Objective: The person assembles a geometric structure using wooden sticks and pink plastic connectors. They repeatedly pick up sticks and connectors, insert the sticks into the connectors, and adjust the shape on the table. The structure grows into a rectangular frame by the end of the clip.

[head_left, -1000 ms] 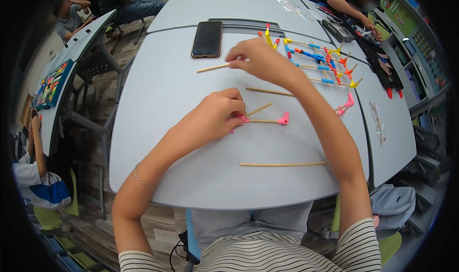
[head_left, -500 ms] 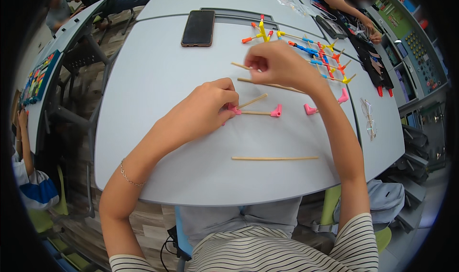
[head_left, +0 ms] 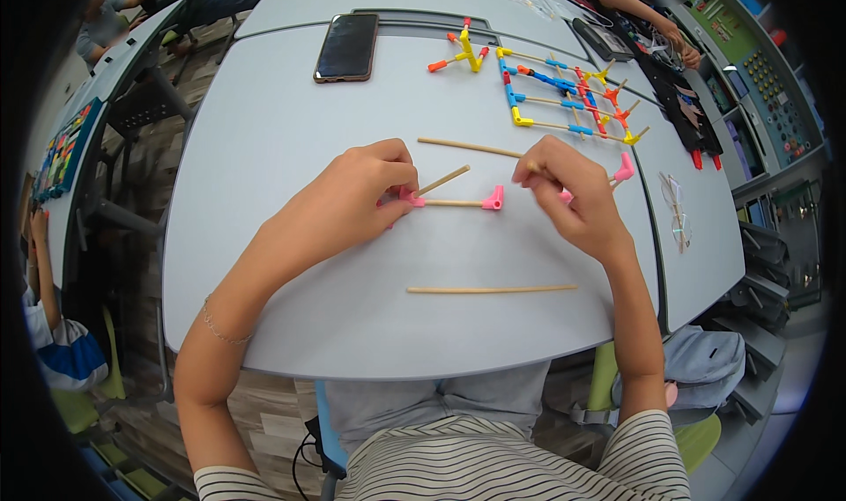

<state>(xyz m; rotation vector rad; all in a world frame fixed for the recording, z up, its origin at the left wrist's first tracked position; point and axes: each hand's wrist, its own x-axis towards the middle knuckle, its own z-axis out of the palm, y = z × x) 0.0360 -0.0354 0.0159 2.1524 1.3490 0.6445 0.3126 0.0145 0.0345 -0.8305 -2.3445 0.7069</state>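
My left hand [head_left: 352, 192] is closed on a pink plastic connector [head_left: 408, 195], mostly hidden by the fingers. From there a wooden stick [head_left: 452, 203] runs right to a second pink connector [head_left: 493, 199], and a short stick [head_left: 445, 179] slants up and away. My right hand [head_left: 577, 192] is pinched on a short wooden stick [head_left: 534, 167], of which only an end shows. Beyond it lies a longer stick [head_left: 467, 146], partly covered by that hand. Another pink connector [head_left: 624, 168] on a stick is partly hidden behind my right hand. One more long stick [head_left: 492, 289] lies nearer me.
A phone [head_left: 346, 49] lies at the far left. At the back are a small stick figure with yellow and red connectors [head_left: 464, 56] and a larger multicoloured stick frame [head_left: 564, 100]. Glasses [head_left: 676, 210] rest at the right. A person's hand [head_left: 687, 53] works at the far right.
My right hand has come down and nearer me with the short stick, which has turned in its fingers. My left hand keeps its hold on the pink connector. The whole view has shifted slightly.
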